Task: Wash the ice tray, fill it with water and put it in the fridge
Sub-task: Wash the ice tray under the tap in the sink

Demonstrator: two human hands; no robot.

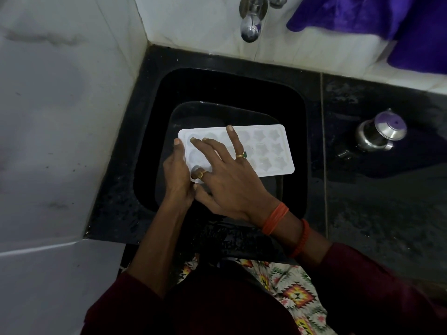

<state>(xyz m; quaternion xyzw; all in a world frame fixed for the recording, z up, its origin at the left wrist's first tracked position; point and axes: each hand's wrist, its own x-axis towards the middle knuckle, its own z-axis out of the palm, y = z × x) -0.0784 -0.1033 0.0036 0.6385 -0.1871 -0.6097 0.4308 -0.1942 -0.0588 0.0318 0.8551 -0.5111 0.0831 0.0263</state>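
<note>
We grip the white rectangular plastic ice tray (273,151) with the left hand (177,172), steadying it so the flat, outspread right hand (227,180) can scrub.

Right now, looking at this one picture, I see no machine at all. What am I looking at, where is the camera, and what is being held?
There is no robot here: a person works with two bare hands, and the single camera sits on their head, looking down. The left hand grips the left end of a white plastic ice tray with round and star-shaped moulds, over a black sink. The right hand lies on top, fingers spread over the moulds. A steel tap hangs above; I see no water running. On the black counter to the right stands a small lidded steel pot; a purple cloth hangs above.
</note>
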